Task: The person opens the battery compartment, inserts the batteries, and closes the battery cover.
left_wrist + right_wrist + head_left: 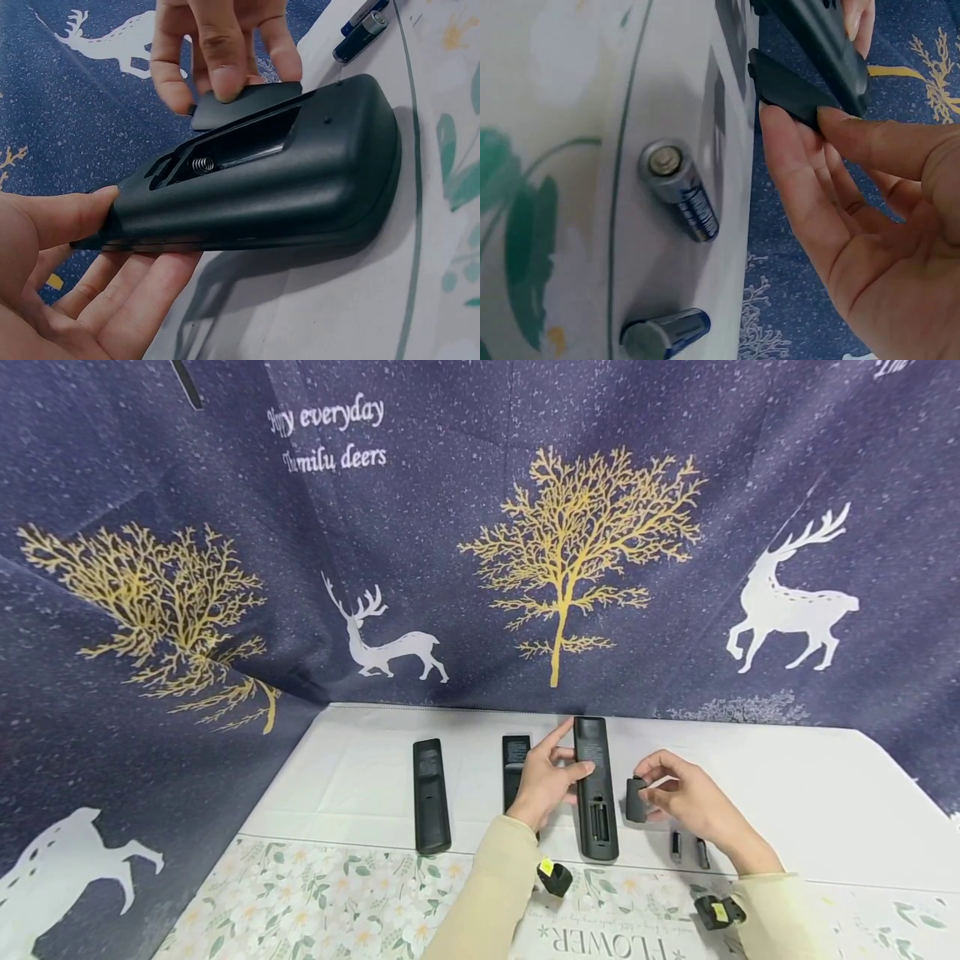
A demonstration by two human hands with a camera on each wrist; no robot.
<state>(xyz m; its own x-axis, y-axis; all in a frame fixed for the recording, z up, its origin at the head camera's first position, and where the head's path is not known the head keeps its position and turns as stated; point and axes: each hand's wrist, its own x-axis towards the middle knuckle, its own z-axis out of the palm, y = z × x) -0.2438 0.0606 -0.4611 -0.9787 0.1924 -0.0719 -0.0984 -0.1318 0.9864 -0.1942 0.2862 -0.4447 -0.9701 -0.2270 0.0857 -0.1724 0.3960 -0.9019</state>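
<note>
My left hand (549, 783) grips a black remote control (592, 752) by its upper part, thumb on the back and fingers beneath. Its battery compartment (244, 146) faces up uncovered, with a coil spring showing and no battery visible inside. Just right of the remote, my right hand (686, 797) pinches the black battery cover (636, 800) between thumb and fingers. In the left wrist view the cover (247, 105) appears beside the compartment, apart from its slot as far as I can tell. Two batteries, one upright-looking (679, 191) and one lying (667, 334), are below the right hand.
Another black remote (431, 797) lies to the left, and a further one (516, 752) is partly hidden behind my left hand. A white cloth (345, 777) covers the table's back part, a floral cloth (337, 902) the front. A dark blue curtain (450, 527) hangs behind.
</note>
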